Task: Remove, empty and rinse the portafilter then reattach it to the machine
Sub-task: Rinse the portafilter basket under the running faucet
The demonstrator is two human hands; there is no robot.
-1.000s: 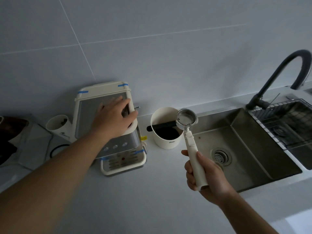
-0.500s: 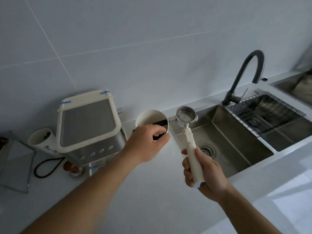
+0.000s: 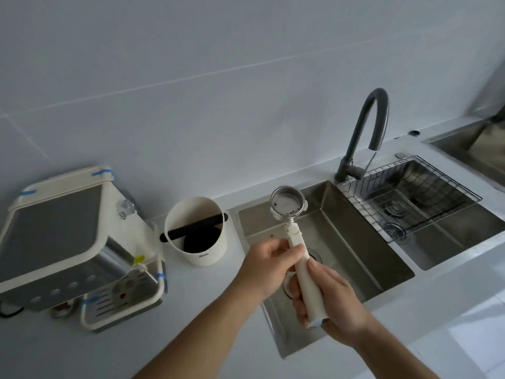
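Both hands on the portafilter (image 3: 296,242): right hand (image 3: 332,302) wraps the stiff handle, left hand (image 3: 269,266) pinches higher; I judge it head-heavy, so grip near the neck.

Brushed steel sink (image 3: 355,242), shiny metal portafilter basket (image 3: 287,200), matt cream plastic handle (image 3: 306,283)

Pale tiled wall (image 3: 218,77) behind the hands; white countertop (image 3: 109,351) beneath; steel sink (image 3: 355,242) set in; light dim.
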